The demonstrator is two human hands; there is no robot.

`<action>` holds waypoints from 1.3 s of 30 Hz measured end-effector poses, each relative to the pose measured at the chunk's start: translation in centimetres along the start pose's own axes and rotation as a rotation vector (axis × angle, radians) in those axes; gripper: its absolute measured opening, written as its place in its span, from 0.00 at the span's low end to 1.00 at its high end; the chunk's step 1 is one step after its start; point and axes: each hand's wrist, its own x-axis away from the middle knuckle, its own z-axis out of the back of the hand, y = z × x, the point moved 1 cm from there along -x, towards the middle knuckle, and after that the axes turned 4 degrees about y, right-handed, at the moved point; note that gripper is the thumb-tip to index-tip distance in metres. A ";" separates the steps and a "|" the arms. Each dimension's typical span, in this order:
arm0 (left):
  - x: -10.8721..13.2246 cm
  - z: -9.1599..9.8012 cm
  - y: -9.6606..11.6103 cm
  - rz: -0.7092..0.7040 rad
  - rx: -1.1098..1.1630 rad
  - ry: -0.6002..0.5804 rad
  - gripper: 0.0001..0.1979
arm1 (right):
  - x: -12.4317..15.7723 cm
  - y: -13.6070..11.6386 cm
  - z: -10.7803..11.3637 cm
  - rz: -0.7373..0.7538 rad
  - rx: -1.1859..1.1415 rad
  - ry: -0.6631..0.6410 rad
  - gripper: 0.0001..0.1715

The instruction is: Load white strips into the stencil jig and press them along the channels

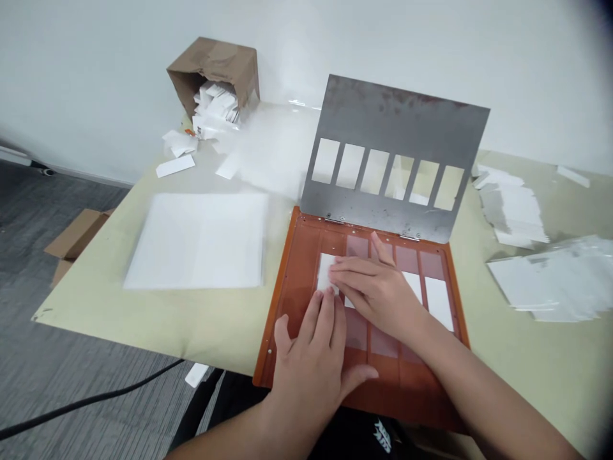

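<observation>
An orange-brown tray (297, 268) with several slots lies at the table's front edge, and its grey metal lid (397, 121) with rectangular cut-outs stands hinged upright behind it. My left hand (311, 358) lies flat on the tray's left part, fingertips touching a white card (325, 271) in the leftmost slot. My right hand (373, 284) rests flat across the middle slots, its fingers pressing on the same card. Two more white cards (438, 300) sit in slots to the right.
A stack of white sheets (198, 239) lies left of the tray. A tipped brown cardboard box (215, 70) spills white cards at the back left. Piles of white cards and clear sleeves (550, 281) lie at the right. A black cable (86, 402) runs on the floor.
</observation>
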 end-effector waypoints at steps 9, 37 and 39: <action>-0.1 -0.2 0.0 0.018 -0.002 0.047 0.37 | -0.1 -0.1 0.2 -0.006 0.032 -0.010 0.12; 0.1 0.1 0.1 -0.036 -0.021 -0.111 0.38 | 0.0 -0.7 0.8 0.051 0.228 -0.107 0.24; 0.1 0.1 0.1 -0.038 -0.014 -0.130 0.38 | 0.2 -0.7 0.5 0.050 0.294 -0.130 0.27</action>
